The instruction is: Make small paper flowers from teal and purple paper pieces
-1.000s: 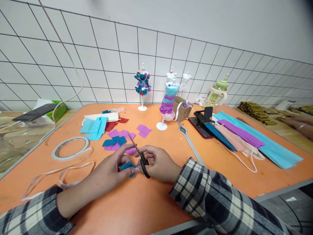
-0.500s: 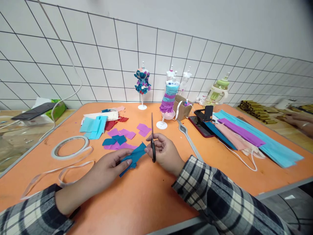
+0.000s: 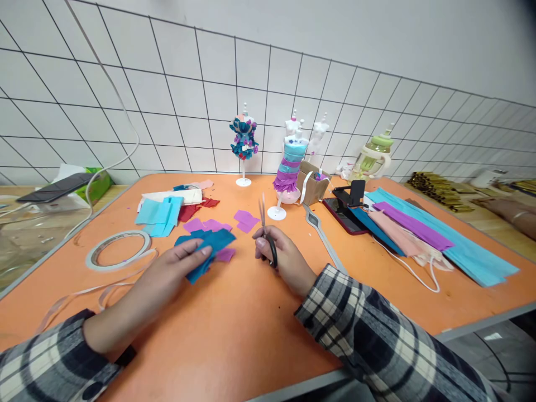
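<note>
The left hand [image 3: 173, 268], just left of centre in the lower half of the frame, pinches dark blue paper [image 3: 221, 240] between thumb and fingers. The right hand [image 3: 285, 254], just right of centre, has its fingers curled round the scissors [image 3: 273, 250], blades pointing up and somewhat blurred. The blades stand apart from the paper. Behind the paper, near the middle, lie purple scraps [image 3: 246, 221]; whether the paper touches them I cannot tell.

Left of these are red scraps [image 3: 190, 212] and light blue sheets [image 3: 165, 215]. Nearer the left edge, a tape roll [image 3: 92, 259] lies flat beside a loose ribbon [image 3: 79, 293].

Upper centre, a flowered dress form [image 3: 244, 139] stands upright, with a striped form [image 3: 290, 164] to its right, beside a box [image 3: 312, 190]. Right of centre lie a phone [image 3: 341, 218] and long coloured strips [image 3: 419, 226], below a bottle [image 3: 372, 156]. The table [image 3: 226, 346] is orange.
</note>
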The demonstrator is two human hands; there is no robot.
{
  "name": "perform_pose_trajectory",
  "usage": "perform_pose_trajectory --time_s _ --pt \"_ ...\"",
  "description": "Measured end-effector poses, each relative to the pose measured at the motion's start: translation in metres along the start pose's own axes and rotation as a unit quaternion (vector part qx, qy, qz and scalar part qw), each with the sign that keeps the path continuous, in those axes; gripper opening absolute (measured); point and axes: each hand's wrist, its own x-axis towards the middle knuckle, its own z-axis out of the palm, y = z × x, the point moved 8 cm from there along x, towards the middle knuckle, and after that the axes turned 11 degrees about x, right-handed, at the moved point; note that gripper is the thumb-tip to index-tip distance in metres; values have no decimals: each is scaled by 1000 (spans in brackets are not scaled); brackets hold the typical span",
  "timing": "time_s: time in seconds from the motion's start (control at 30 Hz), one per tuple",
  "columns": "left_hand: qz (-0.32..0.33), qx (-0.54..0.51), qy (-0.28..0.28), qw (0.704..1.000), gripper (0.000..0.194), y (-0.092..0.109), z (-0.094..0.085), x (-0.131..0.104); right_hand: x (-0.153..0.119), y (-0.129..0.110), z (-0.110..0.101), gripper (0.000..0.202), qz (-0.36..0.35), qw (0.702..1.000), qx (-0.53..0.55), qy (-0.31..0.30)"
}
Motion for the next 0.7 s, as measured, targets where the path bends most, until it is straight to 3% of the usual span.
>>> perform_pose_trajectory --time_s 0.17,0.27,0.5,0.7 --pt "-6 -111 48 993 26 1 -18 8 -12 21 28 51 100 980 -20 -171" --pt "-9 -119 45 992 30 0 -18 8 -21 37 41 53 174 957 -13 -230" --pt "11 14 0 1000 52 6 -6 2 -25 40 45 54 196 955 11 -223" --pt "23 41 -18 999 65 10 -2 -2 -25 44 43 56 191 951 3 -244"
